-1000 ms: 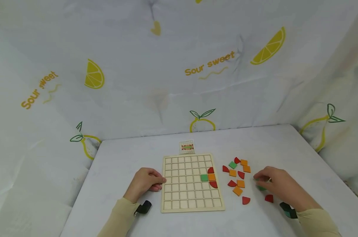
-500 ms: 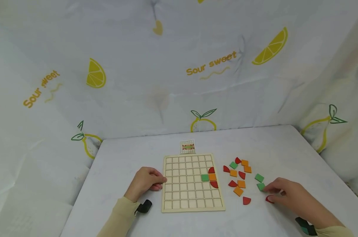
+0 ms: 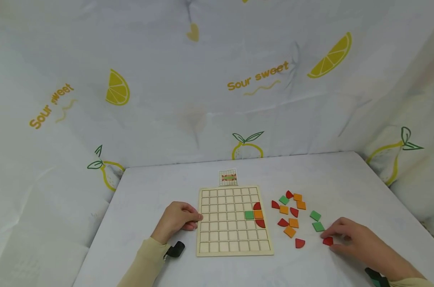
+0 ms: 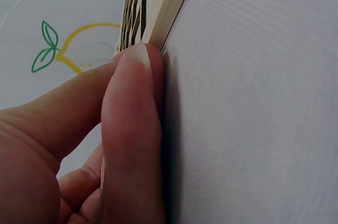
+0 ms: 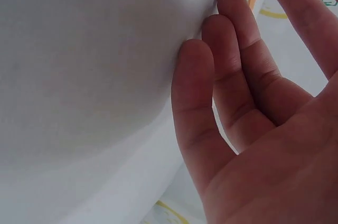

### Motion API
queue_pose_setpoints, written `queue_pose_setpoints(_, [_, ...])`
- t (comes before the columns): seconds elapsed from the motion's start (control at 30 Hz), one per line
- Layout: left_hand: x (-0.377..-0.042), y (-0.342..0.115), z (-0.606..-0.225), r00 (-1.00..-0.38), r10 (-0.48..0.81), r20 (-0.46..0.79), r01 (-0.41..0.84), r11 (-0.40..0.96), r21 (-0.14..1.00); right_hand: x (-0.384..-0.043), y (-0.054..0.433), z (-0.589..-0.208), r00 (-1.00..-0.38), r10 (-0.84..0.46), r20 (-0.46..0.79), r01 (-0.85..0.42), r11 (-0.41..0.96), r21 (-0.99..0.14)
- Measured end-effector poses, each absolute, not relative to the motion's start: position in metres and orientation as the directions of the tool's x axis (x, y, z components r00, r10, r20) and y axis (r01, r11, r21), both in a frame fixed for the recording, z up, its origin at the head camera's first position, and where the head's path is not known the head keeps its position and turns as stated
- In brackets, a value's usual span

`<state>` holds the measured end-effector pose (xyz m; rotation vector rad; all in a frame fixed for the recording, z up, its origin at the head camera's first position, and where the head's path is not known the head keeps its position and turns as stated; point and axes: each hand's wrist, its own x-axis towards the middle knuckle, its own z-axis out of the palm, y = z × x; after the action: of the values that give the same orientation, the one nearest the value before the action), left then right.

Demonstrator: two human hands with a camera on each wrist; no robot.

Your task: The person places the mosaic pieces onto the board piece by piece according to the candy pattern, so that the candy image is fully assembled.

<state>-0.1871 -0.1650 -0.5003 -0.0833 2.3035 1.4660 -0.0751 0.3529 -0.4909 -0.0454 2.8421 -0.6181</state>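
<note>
In the head view my left hand (image 3: 177,220) pinches the left edge of the pale wooden grid board (image 3: 222,247) between thumb and index finger. The left wrist view shows the thumb (image 4: 132,113) right at the board's edge (image 4: 169,7). My right hand (image 3: 356,241) is low over the table at the right. Its thumb and index fingertips lie on either side of a red quarter-circle tile (image 3: 328,241). In the right wrist view, the other fingers (image 5: 193,81) are loosely bent. On the board sit a green square (image 3: 249,215), an orange square (image 3: 258,214) and two red quarter-circles.
Several loose red, green and orange tiles (image 3: 283,209) lie between the board and my right hand. Two green squares (image 3: 318,227) are just beyond the right fingertips. A small pattern card (image 3: 228,177) lies behind the board. A lemon-print cloth (image 3: 188,99) hangs behind the table.
My right hand has moved from the green squares, which it partly covered, toward the person and right to the red quarter-circle tile. The left hand has stayed on the board's edge.
</note>
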Motion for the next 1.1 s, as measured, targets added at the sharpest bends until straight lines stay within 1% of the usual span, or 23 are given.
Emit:
queue_pose_setpoints(0.37, [-0.186, -0.172, -0.501, -0.920, 0.151, -0.361, -0.261, 0.451, 0.853, -0.080, 0.366, -0.495, -0.977, -0.064, -0.201, 0.020, 0.921, -0.388])
queue_pose_setpoints(0.6, [-0.186, -0.173, -0.502, -0.917, 0.147, -0.370, -0.272, 0.447, 0.852, -0.092, 0.357, -0.492, -0.978, -0.080, -0.193, 0.007, 0.912, -0.411])
queue_pose_setpoints(0.77, [-0.187, -0.171, -0.502, -0.919, 0.148, -0.366, -0.267, 0.448, 0.853, -0.113, 0.333, -0.480, -0.982, -0.106, -0.157, -0.025, 0.893, -0.450])
queue_pose_setpoints(0.97, [-0.188, -0.168, -0.503, -0.919, 0.155, -0.363, -0.261, 0.453, 0.852, -0.146, 0.284, -0.473, -0.980, -0.164, -0.110, -0.085, 0.853, -0.515])
queue_pose_setpoints(1.1, [-0.189, -0.166, -0.504, -0.920, 0.160, -0.358, -0.254, 0.451, 0.855, -0.165, 0.254, -0.474, -0.976, -0.198, -0.088, -0.123, 0.840, -0.529])
